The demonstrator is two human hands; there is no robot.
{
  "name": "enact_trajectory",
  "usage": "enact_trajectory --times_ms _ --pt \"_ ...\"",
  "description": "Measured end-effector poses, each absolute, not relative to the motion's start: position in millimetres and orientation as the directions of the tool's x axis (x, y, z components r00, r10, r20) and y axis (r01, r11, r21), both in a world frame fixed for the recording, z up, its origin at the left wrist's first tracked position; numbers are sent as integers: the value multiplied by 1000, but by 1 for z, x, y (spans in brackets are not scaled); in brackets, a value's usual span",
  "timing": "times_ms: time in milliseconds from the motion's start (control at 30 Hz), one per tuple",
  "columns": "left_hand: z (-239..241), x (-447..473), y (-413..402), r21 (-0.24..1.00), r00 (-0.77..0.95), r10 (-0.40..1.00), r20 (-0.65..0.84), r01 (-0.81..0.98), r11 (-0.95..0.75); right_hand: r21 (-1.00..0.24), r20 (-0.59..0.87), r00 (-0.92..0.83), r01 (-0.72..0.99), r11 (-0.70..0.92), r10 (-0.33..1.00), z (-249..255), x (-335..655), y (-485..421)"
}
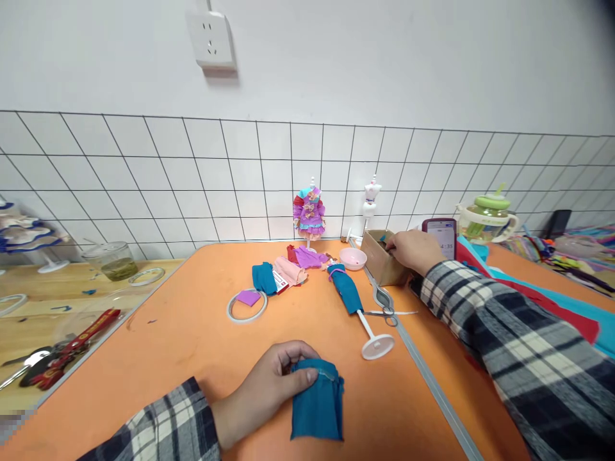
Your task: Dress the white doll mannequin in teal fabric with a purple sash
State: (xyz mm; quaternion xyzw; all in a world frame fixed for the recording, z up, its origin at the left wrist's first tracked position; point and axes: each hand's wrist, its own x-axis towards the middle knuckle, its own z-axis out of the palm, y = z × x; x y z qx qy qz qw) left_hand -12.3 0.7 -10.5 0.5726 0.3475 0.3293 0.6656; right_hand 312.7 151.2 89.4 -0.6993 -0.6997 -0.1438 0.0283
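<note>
My left hand (273, 378) pinches the top edge of a folded piece of teal fabric (317, 406) near the front of the orange table. A pale strip runs along that edge, beside my thumb. Further back on the right, my right hand (410, 250) reaches into a small brown cardboard box (384, 262). Its fingers are curled together at the box opening, and what they hold, if anything, is hidden. Between my hands a small dress form (346, 288) wrapped in teal fabric lies on its side, its white round base towards me.
Scissors (390, 315) lie on a grey strip (427, 371) beside the form. Behind are a pink bowl (353, 258), a dressed mini mannequin (310, 218), fabric scraps (264, 278) and a tape roll (230, 312). A phone (444, 237) and a lidded jug (487, 221) stand right.
</note>
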Motion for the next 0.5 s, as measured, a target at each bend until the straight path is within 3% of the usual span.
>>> enact_trajectory --times_ms 300,500 --pt "-24 -15 4 970 528 849 -1 -206 129 159 314 -31 987 -20 949 95 312 139" --pt "-25 -15 4 954 521 854 -18 -245 170 133 508 -114 990 53 854 87 288 117"
